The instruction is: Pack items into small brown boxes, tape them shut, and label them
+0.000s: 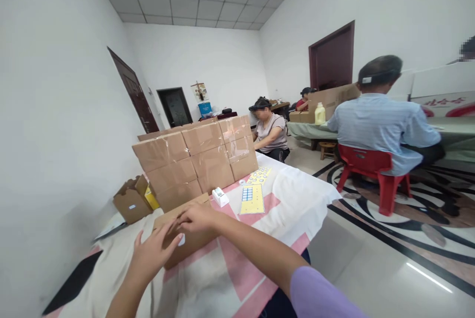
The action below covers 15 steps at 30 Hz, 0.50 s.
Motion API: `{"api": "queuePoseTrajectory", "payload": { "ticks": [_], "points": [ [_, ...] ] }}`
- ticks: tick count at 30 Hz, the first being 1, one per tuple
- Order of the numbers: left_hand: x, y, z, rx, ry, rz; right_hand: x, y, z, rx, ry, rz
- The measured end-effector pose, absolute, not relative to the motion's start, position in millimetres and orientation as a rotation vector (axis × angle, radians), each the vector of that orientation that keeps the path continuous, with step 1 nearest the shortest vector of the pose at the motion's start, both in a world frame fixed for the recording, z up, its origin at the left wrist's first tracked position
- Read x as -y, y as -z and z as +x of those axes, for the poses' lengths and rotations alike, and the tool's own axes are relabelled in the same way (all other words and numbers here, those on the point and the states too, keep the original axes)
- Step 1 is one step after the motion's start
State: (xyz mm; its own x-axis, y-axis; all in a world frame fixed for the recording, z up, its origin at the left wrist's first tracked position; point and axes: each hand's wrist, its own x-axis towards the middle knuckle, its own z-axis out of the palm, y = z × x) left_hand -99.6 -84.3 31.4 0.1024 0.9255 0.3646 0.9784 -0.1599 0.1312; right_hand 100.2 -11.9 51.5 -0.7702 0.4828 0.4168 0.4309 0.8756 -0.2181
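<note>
A brown cardboard box (198, 247) with a small white label on its front stands on the table right before me. My left hand (150, 253) is at its left end, thumb and fingers apart, touching or just over the box. From the right, my right hand (196, 218) reaches over the top edge, its fingers bent and spread towards the left fingertips. I see nothing held between the fingers of either hand, though the right fingertips are partly hidden. Just behind the box sits a small white device (220, 198) with a display.
Stacked taped cartons (193, 157) form a wall behind. An open carton (130, 200) stands left. A yellow printed sheet (252, 199) and yellow cutout pieces (260, 175) lie on the white-and-pink tablecloth (293, 184). One person (272, 132) sits beyond the cartons, another (382, 125) on a red chair (365, 162).
</note>
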Motion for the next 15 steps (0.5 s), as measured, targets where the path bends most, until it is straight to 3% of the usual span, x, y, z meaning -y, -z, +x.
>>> {"api": "queuePoseTrajectory", "payload": {
  "ticks": [5,15],
  "points": [
    [74.6,-15.9,-103.2,1.741,0.738,-2.213,42.0,-19.0,127.1,2.248,-0.237,-0.597],
    [112.7,16.5,-44.5,1.512,1.578,-2.186,100.4,11.1,123.0,1.642,-0.998,-0.595]
  ]
}}
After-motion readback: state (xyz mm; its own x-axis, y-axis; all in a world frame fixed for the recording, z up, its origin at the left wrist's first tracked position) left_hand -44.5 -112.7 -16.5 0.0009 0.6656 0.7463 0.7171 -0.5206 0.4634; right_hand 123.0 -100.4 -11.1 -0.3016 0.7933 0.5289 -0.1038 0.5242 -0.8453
